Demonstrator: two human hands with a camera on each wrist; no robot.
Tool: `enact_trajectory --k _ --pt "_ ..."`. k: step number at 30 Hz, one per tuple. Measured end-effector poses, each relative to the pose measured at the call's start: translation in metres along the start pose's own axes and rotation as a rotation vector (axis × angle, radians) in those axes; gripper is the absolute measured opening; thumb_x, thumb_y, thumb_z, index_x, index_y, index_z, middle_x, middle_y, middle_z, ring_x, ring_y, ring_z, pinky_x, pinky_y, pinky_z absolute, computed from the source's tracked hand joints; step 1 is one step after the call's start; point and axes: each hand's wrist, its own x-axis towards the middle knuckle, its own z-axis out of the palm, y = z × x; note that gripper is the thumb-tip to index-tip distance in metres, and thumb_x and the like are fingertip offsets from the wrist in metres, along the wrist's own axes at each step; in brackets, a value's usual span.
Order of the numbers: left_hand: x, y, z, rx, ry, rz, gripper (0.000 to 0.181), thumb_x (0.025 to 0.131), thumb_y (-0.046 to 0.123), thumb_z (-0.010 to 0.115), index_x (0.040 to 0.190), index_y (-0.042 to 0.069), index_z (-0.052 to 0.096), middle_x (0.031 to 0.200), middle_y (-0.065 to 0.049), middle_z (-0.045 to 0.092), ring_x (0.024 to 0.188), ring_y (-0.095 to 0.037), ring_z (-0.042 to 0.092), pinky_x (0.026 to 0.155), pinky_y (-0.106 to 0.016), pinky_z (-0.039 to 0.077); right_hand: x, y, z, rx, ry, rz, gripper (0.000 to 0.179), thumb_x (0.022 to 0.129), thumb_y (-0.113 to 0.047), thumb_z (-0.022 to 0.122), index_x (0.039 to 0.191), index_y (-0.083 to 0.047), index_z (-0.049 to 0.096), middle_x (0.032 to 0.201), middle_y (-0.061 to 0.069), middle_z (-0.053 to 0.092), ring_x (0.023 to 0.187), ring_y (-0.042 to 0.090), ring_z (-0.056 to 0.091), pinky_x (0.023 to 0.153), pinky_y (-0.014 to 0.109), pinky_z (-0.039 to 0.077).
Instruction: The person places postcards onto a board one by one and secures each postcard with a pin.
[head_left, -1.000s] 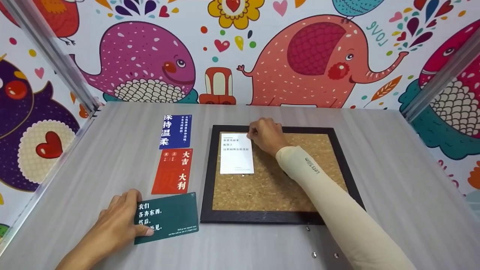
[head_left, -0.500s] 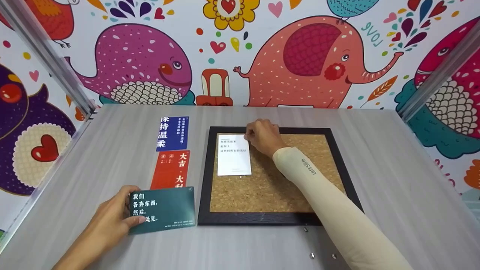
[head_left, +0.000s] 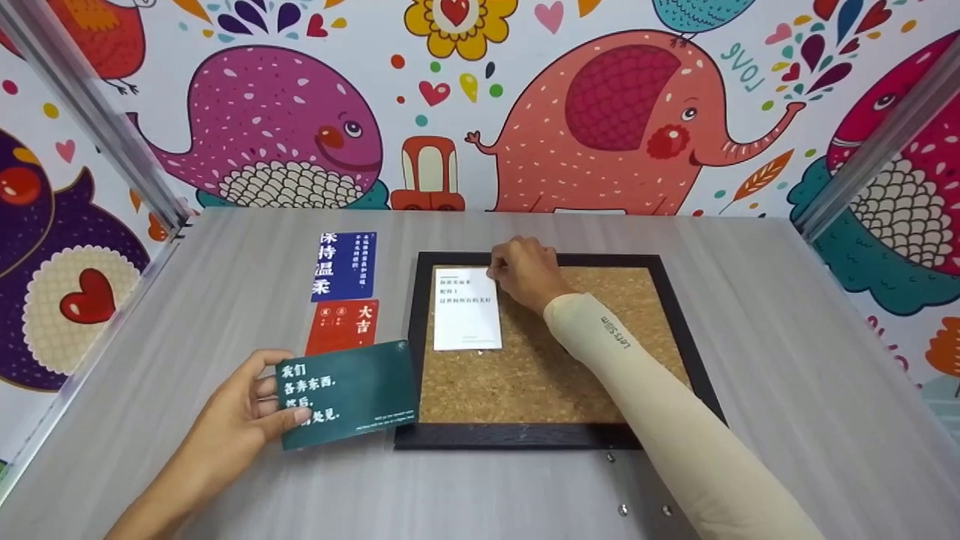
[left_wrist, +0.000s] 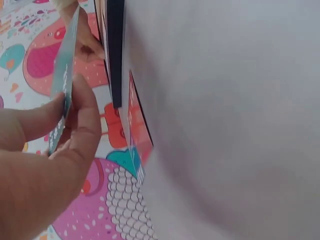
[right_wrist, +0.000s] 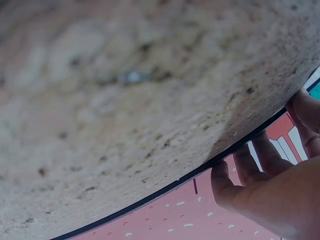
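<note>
My left hand (head_left: 251,405) holds a dark green card (head_left: 352,394) with white lettering, thumb on its face and fingers behind. The card is raised over the table, its right edge overlapping the black frame (head_left: 517,436) of a cork board (head_left: 517,390). In the left wrist view the card (left_wrist: 64,70) appears nearly edge-on. On the board's upper left lies a white card (head_left: 466,322) with printed text. With curled fingers, my right hand (head_left: 529,271) pinches at its upper right corner; anything small between those fingertips is hidden.
A blue card (head_left: 345,266) and a red card (head_left: 341,326) lie left of the board, the red one partly covered by the green card. Several small clear pieces, such as one piece (head_left: 623,510), lie before the board. A patterned wall (head_left: 465,172) stands behind.
My left hand has lifted the green card off the table and moved it up and right, over part of the red card and the frame. My right hand stays at the white card's corner.
</note>
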Motion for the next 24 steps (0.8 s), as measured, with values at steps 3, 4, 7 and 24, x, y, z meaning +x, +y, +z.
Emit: enact_trajectory --k 3,4,7,24 --pt "0.005 0.005 0.012 -0.035 -0.010 -0.003 0.071 0.095 -0.016 0.075 0.156 0.003 0.043 0.136 -0.027 0.071 0.105 -0.030 0.079 0.077 -0.041 0.069 0.000 0.000 0.000 -0.002 0.000 0.003 0.009 0.104 -0.015 0.080 0.095 -0.016 0.083 0.098 0.000 0.071 0.100 0.023 0.061 0.103 0.055 0.047" --pt "0.007 0.007 0.016 -0.045 -0.012 -0.005 0.072 0.095 -0.016 0.074 0.156 0.005 0.044 0.137 -0.027 0.071 0.105 -0.031 0.079 0.076 -0.042 0.069 0.001 0.000 0.000 -0.004 0.000 0.004 0.009 0.104 -0.015 0.080 0.095 -0.016 0.083 0.098 -0.001 0.071 0.100 0.023 0.061 0.103 0.055 0.047" --pt "0.013 0.012 0.026 -0.061 -0.024 0.014 0.072 0.096 -0.017 0.073 0.157 0.008 0.044 0.135 -0.027 0.072 0.105 -0.033 0.079 0.075 -0.043 0.069 0.001 0.000 0.001 -0.002 0.001 0.005 0.009 0.104 -0.015 0.080 0.096 -0.016 0.084 0.099 0.000 0.072 0.100 0.022 0.062 0.103 0.054 0.047" --pt "0.036 0.023 0.071 -0.044 -0.076 0.076 0.070 0.092 -0.018 0.077 0.153 0.004 0.050 0.128 -0.022 0.076 0.102 -0.032 0.079 0.078 -0.039 0.068 0.001 -0.001 0.001 -0.003 -0.007 0.020 0.009 0.105 -0.016 0.079 0.098 -0.017 0.085 0.098 0.000 0.071 0.101 0.021 0.062 0.106 0.054 0.046"
